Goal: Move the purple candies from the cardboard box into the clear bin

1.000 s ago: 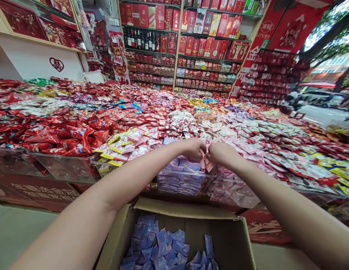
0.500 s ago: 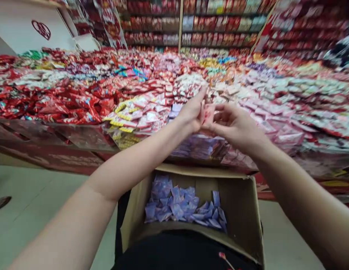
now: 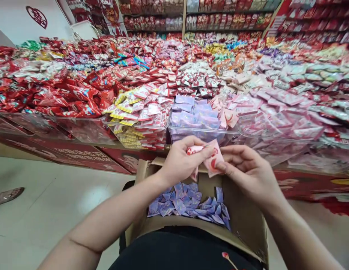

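Small pink candy packets with red print (image 3: 213,162) are held between my hands, over the far edge of an open cardboard box (image 3: 243,210). My left hand (image 3: 180,159) is closed on them, thumb on top, with part of a packet sticking out below. At the right edge of the front packet, my right hand (image 3: 251,172) pinches it between thumb and fingers. Inside the box lie many purple packets (image 3: 178,204). Beyond my hands, a clear bin (image 3: 202,130) holds purple packets (image 3: 195,116) with a few pink ones (image 3: 228,117) at its right side.
Clear bins heaped with wrapped sweets fill the display: red packets (image 3: 75,95) at left, yellow and white packets (image 3: 140,107) in the middle, light pink packets (image 3: 281,112) at right. Stocked shelves (image 3: 154,22) stand behind. Another person's foot (image 3: 8,195) shows on the floor at left.
Both hands have come down and back from over the display to above the box, bringing the pink packets along. The purple packets in the bin have come into view.
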The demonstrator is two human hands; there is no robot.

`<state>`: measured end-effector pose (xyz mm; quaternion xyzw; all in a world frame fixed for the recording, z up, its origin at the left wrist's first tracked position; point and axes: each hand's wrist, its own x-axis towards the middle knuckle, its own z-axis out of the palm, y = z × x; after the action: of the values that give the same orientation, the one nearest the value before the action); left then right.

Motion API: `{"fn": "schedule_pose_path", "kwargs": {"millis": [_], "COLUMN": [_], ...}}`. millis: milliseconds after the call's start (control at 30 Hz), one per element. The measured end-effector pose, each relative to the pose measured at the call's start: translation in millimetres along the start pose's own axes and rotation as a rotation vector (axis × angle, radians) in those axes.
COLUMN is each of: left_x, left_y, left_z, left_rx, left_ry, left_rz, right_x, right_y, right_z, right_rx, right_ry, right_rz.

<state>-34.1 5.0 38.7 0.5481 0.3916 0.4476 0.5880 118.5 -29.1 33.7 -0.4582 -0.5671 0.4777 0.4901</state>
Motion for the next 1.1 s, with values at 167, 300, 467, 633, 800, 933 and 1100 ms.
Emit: {"fn": "schedule_pose_path", "kwargs": {"millis": [167, 300, 467, 633, 800, 933, 1100], "left_x": [-3, -7, -16, -29, -42, -49, -52], "left_y": [-18, -22, -31, -52, -67, -74, -81], "left_z": [1.7, 0.7, -9.0, -18.0, -26.1, -34.9, -38.9], "left_rx": [-0.173, -0.136, -0.255, -0.224, -0.165, -0.138, -0.128], "left_ry": [0.124, 0.164, 0.082, 0.088, 0.125, 0.157, 0.153], "left_rz": [-0.035, 0.007, -0.060, -0.156, -0.219, -0.227, -0.284], "right_x": [1, -2, 7, 57, 112, 132, 135], "right_y": [17, 20, -7, -55, -65, -52, -46], "right_z": [7, 14, -12, -45, -39, -36, -35], "right_rx": [0.120, 0.091, -0.266, -0.990, -1.505, -1.685, -1.755], "right_ry": [0.101, 0.022, 0.170, 0.420, 0.263, 0.077, -0.054], "right_rz": [0.048, 0.045, -0.078, -0.139, -0.063, 0.032, 0.102]}}
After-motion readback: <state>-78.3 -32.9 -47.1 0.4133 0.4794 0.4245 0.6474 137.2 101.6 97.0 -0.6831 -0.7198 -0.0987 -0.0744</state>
